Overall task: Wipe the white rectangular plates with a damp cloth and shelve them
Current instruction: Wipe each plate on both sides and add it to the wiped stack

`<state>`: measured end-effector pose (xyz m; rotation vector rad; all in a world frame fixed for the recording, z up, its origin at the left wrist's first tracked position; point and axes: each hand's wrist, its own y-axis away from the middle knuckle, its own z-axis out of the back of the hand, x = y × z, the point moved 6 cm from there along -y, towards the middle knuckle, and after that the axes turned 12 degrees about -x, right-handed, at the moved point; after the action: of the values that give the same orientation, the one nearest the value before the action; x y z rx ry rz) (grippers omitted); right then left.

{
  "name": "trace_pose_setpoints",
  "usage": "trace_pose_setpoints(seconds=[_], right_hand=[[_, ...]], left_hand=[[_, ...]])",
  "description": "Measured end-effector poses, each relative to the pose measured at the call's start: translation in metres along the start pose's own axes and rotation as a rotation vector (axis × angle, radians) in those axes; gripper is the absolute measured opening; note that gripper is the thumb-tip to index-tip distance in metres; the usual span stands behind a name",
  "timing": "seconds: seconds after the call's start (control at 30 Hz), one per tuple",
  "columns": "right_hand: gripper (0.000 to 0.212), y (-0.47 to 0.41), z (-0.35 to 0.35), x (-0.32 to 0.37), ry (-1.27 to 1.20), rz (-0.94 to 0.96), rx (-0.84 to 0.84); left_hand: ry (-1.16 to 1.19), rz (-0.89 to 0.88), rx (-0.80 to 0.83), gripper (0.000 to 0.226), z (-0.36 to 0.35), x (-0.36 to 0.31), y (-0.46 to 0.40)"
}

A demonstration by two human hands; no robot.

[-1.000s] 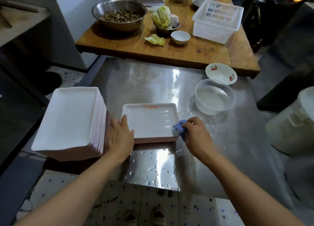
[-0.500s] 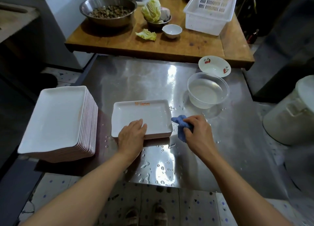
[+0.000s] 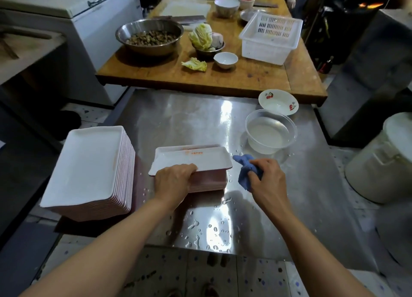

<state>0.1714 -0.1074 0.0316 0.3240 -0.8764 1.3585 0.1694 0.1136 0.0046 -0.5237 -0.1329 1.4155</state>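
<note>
A white rectangular plate [image 3: 191, 160] with orange lettering is tilted up at its near edge, above a short stack of plates [image 3: 208, 181] on the wet steel table [image 3: 189, 122]. My left hand [image 3: 172, 183] grips that plate's near edge. My right hand [image 3: 267, 180] holds a crumpled blue cloth [image 3: 244, 169] just right of the plate, not touching it. A tall stack of white rectangular plates [image 3: 89, 167] stands at the table's left edge.
A clear plastic bowl of water [image 3: 270, 132] and a cherry-patterned dish [image 3: 278, 101] sit at the right back. Behind is a wooden table [image 3: 245, 78] with a steel bowl [image 3: 150, 36], cabbage [image 3: 201, 36] and a white basket [image 3: 270, 40]. A white bucket [image 3: 383, 160] stands right.
My left hand has moved from the plate's left side to its near edge and lifted that edge off the stack. My right hand with the cloth has drawn back from the plate.
</note>
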Motion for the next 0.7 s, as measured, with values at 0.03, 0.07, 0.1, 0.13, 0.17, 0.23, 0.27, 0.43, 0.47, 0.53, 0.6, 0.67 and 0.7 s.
trace_pose_setpoints(seconds=[0.03, 0.07, 0.1, 0.13, 0.17, 0.23, 0.27, 0.43, 0.47, 0.53, 0.6, 0.67, 0.7], right_hand=[[0.013, -0.002, 0.004, 0.002, -0.022, -0.019, -0.028], [0.012, -0.004, 0.008, 0.005, -0.058, -0.043, -0.055], [0.011, -0.006, 0.011, 0.008, -0.101, -0.068, -0.077], [0.01, -0.009, 0.015, 0.013, -0.138, -0.078, -0.097], [0.008, -0.011, 0.017, 0.021, -0.162, -0.079, -0.112], [0.006, -0.017, 0.023, 0.039, -0.201, -0.058, -0.142], [0.005, -0.02, 0.027, 0.051, -0.222, -0.038, -0.163], [0.023, -0.027, 0.042, 0.121, -0.385, 0.137, -0.247], [0.03, -0.026, 0.042, 0.136, -0.403, 0.196, -0.24], [0.041, -0.024, 0.036, 0.164, -0.395, 0.335, -0.201], [0.048, -0.021, 0.026, 0.19, -0.323, 0.485, -0.154], [0.05, -0.019, 0.015, 0.209, -0.17, 0.659, -0.149], [0.052, -0.018, 0.011, 0.215, -0.091, 0.723, -0.148]], left_hand=[[-0.003, -0.016, -0.03, 0.023, 0.009, -0.002, -0.006], [0.007, -0.028, -0.064, 0.018, 0.019, -0.004, -0.013], [0.035, -0.02, -0.092, 0.013, 0.03, -0.006, -0.019], [0.074, 0.016, -0.127, 0.01, 0.042, -0.006, -0.024], [0.118, 0.071, -0.142, 0.01, 0.053, -0.005, -0.028], [0.237, 0.186, -0.16, 0.012, 0.07, 0.001, -0.032], [0.309, 0.229, -0.177, 0.012, 0.078, 0.003, -0.032], [0.665, 0.415, -0.186, 0.016, 0.119, 0.018, -0.028], [0.738, 0.441, -0.17, 0.017, 0.126, 0.019, -0.027], [0.894, 0.473, -0.152, 0.009, 0.138, 0.018, -0.024], [1.015, 0.486, -0.141, 0.004, 0.148, 0.016, -0.022], [1.124, 0.5, -0.12, 0.007, 0.154, 0.014, -0.02], [1.175, 0.513, -0.112, 0.009, 0.157, 0.013, -0.019]])
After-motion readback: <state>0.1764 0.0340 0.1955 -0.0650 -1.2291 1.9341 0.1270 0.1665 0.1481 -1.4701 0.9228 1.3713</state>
